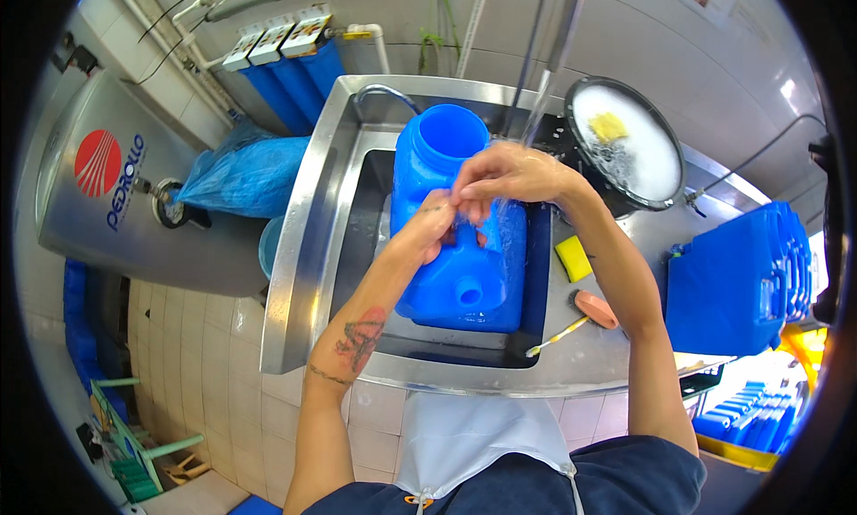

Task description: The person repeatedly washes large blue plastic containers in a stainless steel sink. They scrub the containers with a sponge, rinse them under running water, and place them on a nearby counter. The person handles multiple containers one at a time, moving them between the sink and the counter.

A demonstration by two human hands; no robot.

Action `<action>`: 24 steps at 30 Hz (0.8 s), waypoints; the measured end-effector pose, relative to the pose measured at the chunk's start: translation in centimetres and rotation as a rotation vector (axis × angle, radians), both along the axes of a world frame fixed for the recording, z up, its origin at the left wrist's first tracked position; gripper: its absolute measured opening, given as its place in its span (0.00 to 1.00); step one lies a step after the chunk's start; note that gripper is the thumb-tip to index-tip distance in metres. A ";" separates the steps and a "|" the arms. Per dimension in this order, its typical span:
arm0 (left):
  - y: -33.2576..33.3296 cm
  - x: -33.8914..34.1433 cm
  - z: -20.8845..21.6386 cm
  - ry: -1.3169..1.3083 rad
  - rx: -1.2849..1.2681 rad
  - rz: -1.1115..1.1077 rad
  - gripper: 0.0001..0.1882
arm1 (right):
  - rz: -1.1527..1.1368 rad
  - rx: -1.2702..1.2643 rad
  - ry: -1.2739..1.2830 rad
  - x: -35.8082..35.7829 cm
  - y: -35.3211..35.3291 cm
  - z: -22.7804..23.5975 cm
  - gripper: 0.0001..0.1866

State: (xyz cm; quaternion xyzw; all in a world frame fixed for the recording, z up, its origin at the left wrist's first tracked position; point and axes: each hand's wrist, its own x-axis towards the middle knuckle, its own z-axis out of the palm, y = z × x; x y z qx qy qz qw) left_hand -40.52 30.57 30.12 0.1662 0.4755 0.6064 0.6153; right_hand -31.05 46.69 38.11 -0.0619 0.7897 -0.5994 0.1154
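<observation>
A blue plastic jug (446, 278) stands in the steel sink (287, 305), its wide round mouth facing up and a small spout at its near end. My left hand (432, 225) is closed around the jug's handle; skin shows on both sides of it. Above the handle, my right hand (513, 172) has bent fingers meeting the left thumb and fingertips. Whether anything small lies between them is hidden. Water streaks and splashes show around the right hand. More blue plastic shows below the jug, possibly a second container.
A black tub (671, 140) of suds with a yellow sponge (608, 127) stands back right. On the counter lie a yellow sponge pad (573, 258), a pink-backed brush (596, 309) and a toothbrush (558, 336). Several blue jugs (728, 278) stand right. A steel tank (107, 176) is left.
</observation>
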 end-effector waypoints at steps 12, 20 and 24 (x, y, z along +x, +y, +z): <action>-11.2 7.6 0.1 1.688 0.195 -0.360 0.29 | -0.157 0.256 0.088 -1.0 4.1 3.3 0.12; -15.8 7.3 2.9 1.114 -0.292 -0.220 0.21 | -0.630 1.142 -0.037 -2.8 14.3 -18.3 0.26; -17.8 6.8 2.6 0.842 -0.353 -0.120 0.17 | -0.551 1.317 -0.254 -0.8 14.2 -24.6 0.35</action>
